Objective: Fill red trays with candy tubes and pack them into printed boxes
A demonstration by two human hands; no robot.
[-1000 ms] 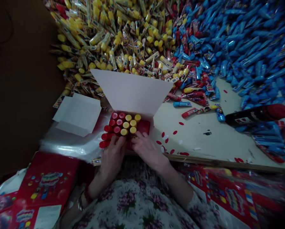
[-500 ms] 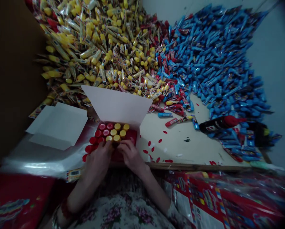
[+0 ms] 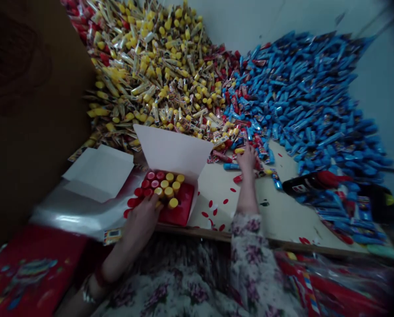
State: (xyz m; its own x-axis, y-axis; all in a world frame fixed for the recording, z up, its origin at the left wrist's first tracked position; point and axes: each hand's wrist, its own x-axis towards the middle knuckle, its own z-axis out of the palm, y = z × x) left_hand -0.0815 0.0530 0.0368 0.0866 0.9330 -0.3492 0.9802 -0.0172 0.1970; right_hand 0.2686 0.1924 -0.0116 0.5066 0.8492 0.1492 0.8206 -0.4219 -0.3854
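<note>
An open box (image 3: pixel 175 145) with its white lid raised stands before me. Inside are several red-capped tubes (image 3: pixel 151 175) and several yellow-capped tubes (image 3: pixel 173 203), upright with their caps on top. My left hand (image 3: pixel 144 218) rests at the box's front, its fingers closed around what looks like a yellow-capped tube, mostly hidden by the hand. My right hand (image 3: pixel 248 157) reaches forward over the loose wrapped tubes, fingers stretched out. By its thumb lies a yellow tube (image 3: pixel 239 150); a blue tube (image 3: pixel 231 167) lies to the left of the wrist.
Heaps of yellow tubes (image 3: pixel 154 66) and blue tubes (image 3: pixel 302 88) cover the back of the table. A black bottle with a red nozzle (image 3: pixel 299 185) lies at right. A folded white carton (image 3: pixel 100 171) sits left. Red oval bits (image 3: pixel 205 214) are scattered near the table edge (image 3: pixel 276 246).
My right hand has left the box and moved right and forward to the loose tubes. My left hand stays at the box. Another yellow cap shows at its front. The view has shifted.
</note>
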